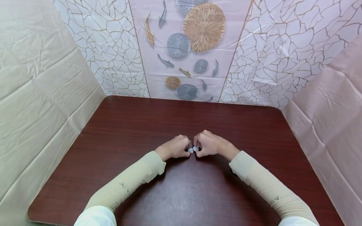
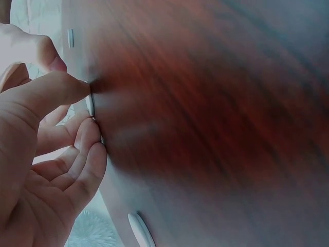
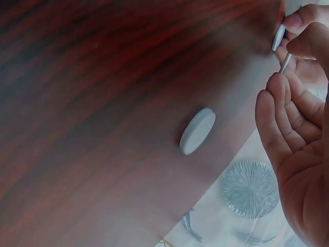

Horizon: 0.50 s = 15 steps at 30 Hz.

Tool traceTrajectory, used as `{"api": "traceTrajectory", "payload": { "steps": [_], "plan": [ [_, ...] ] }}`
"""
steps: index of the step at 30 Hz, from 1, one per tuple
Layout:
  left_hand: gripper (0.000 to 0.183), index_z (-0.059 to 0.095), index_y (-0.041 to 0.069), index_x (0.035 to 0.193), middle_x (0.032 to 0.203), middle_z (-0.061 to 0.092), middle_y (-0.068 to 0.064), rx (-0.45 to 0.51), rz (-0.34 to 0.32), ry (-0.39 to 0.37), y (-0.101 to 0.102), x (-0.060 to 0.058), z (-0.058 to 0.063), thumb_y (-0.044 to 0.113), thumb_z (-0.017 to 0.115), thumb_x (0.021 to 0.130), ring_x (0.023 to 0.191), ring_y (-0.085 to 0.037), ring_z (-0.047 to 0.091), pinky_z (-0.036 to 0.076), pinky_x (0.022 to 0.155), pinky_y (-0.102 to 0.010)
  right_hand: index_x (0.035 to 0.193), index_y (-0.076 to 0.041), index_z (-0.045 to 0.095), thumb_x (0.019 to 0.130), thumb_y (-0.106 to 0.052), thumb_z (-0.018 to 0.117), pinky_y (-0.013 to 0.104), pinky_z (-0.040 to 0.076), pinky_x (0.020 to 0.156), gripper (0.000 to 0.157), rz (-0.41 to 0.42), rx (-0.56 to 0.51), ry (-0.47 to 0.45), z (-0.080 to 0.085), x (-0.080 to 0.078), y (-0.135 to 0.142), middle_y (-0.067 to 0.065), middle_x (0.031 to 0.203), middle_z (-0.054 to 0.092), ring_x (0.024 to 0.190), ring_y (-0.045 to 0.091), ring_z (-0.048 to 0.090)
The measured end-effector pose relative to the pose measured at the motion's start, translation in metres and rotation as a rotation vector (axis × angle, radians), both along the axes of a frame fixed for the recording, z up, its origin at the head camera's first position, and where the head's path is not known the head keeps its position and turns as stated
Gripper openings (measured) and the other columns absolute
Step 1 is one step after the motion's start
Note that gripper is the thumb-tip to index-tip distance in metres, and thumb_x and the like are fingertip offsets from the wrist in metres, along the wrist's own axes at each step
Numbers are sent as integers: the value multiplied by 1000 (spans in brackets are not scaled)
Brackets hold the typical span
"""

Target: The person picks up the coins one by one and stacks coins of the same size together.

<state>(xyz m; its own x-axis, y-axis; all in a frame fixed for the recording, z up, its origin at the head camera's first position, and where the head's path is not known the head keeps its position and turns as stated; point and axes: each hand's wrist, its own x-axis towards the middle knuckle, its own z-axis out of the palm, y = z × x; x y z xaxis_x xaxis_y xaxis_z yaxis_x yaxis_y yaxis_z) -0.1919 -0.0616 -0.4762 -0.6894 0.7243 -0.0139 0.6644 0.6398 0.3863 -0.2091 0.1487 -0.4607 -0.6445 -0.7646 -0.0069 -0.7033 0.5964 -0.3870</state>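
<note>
My left hand point(image 1: 176, 147) and right hand point(image 1: 210, 145) meet near the middle of the table, fingertips low over its top. Between thumb and fingers the left pinches a small white disc point(image 1: 190, 150). A similar flat disc point(image 1: 195, 148) is pinched by the right hand, its edge right beside the first. In the right wrist view both thin discs show nearly edge-on, the right hand's disc point(image 3: 286, 63) just below the left hand's. Another white disc point(image 3: 198, 131) lies on the table near the right hand; one more disc point(image 2: 139, 229) lies near the left hand. The hands hide these in the head view.
The dark red-brown wooden table point(image 1: 158, 116) has a rounded far edge. Patterned fabric point(image 1: 181, 72) hangs behind it. Pale creased cloth walls point(image 1: 51, 94) close in the left and right sides.
</note>
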Motion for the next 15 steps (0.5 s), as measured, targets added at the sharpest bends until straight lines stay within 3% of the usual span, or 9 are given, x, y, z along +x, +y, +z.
{"api": "traceTrajectory", "payload": {
  "steps": [8,15],
  "plan": [
    [25,60,15,72,65,44,10,12,-1,-2,0,-1,-2,11,77,89,65,-7,41,34,60,-21,87,-13,74,73,-18,85,18,53,63,18,-2,-8,8,-6,2,-7,-5,78,72,67,0,62],
    [16,66,6,75,65,43,10,16,16,-6,1,0,-1,9,77,87,63,-7,40,34,59,-20,89,-14,74,73,-18,87,17,53,64,20,-24,-5,-2,-11,4,-11,-7,79,73,70,0,65]
  ]
}}
